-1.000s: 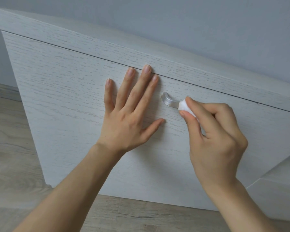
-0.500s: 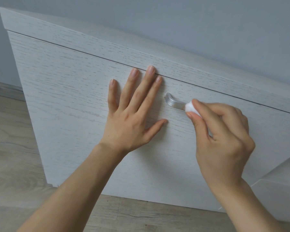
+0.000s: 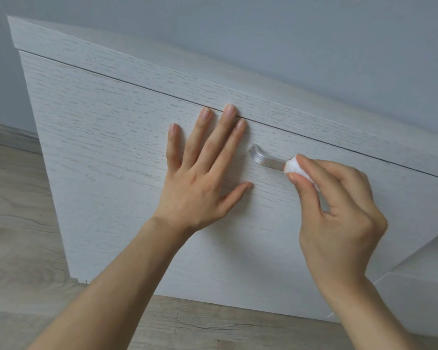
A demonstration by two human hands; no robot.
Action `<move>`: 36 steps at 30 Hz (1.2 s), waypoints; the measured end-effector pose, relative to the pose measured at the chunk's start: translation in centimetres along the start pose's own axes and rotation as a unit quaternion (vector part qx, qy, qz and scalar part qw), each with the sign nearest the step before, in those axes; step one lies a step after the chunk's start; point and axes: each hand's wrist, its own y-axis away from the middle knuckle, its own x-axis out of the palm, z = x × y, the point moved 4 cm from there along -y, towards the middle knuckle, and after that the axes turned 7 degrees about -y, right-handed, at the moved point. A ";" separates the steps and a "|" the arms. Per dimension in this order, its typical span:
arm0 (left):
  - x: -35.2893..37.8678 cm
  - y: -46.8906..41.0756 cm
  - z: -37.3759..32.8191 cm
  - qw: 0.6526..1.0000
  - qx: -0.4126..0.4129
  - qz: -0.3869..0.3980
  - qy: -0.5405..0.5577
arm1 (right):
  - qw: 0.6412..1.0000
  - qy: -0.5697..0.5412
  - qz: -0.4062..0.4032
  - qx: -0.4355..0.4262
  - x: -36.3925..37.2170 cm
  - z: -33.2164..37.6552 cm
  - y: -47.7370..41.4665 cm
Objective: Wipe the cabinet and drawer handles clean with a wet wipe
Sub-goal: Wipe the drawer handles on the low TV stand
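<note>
In right hand (image 3: 339, 223), wet wipe (image 3: 295, 170) against handle (image 3: 264, 157)

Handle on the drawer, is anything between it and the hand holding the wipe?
Nothing visible is. The right hand pinches the wet wipe directly against the handle. The left hand lies flat on the drawer front, left of the handle's bare end and apart from it.
</note>
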 end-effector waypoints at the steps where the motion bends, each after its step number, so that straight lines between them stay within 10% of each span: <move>1: 0.0 0.0 0.0 1.000 -0.001 -0.001 0.000 | 1.000 0.001 0.006 -0.006 0.4 0.2 -0.1; 36: 0.4 0.3 0.6 0.999 0.017 -0.020 -0.032 | 1.000 -0.017 0.023 -0.010 0.4 0.5 -0.1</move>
